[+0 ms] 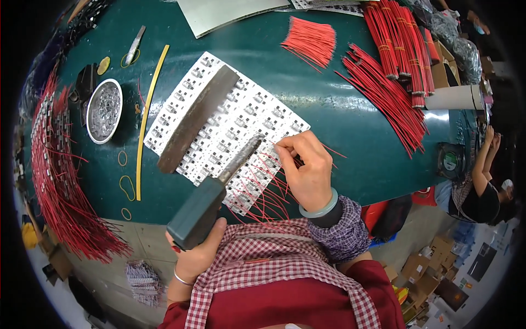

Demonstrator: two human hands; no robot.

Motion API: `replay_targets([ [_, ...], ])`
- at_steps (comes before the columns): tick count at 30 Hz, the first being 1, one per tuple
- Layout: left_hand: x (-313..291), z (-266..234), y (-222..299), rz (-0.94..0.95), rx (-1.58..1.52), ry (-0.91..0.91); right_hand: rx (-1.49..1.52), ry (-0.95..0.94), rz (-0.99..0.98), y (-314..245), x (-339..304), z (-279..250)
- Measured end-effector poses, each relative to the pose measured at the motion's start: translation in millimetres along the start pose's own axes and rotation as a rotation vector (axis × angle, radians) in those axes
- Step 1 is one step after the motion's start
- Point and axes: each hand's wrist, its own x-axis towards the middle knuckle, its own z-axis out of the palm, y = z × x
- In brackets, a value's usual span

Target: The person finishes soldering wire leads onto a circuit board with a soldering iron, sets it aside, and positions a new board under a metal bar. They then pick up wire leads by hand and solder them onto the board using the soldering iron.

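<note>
A white panel of small circuit boards (286, 117) lies slanted on the green table, with rows of small metal-cased parts on it. My left hand (201, 256) is closed round the dark green handle of a soldering iron (198, 211). The iron's metal tip reaches the panel just left of my right fingertips. My right hand (309, 171) pinches a thin red wire (335, 152) at the panel's right edge; its tail sticks out behind the hand. Several red wires (262, 189) hang off the panel's near edge. A dark metal bar (197, 120) lies across the panel.
At the left are a white bowl (89, 118) of silvery bits, a yellow strip (150, 115), rubber bands (126, 188) and a large bunch of red wires (63, 181). Red wire bundles (386, 101) lie at the right. A knife (135, 46) lies at the far left. Another person (485, 183) sits far right.
</note>
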Motion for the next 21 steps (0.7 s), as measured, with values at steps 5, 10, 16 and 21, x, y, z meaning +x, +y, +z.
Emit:
replay_targets([
  [5,0.6,4.6,-9.3,0.129,0.078,-0.012,-0.047,0.009,-0.036,-7.4,-4.3,5.1],
  [10,3.5,5.5,-9.2,0.168,0.058,-0.047,-0.110,0.039,-0.076,-7.3,-8.6,13.0],
  [16,6.1,4.7,-9.1,0.184,0.072,-0.062,-0.141,0.049,-0.092,-4.7,-9.9,15.2],
  [21,9.2,2.9,-4.9,0.190,0.122,-0.114,-0.135,0.048,-0.097,-5.2,-9.9,15.1],
])
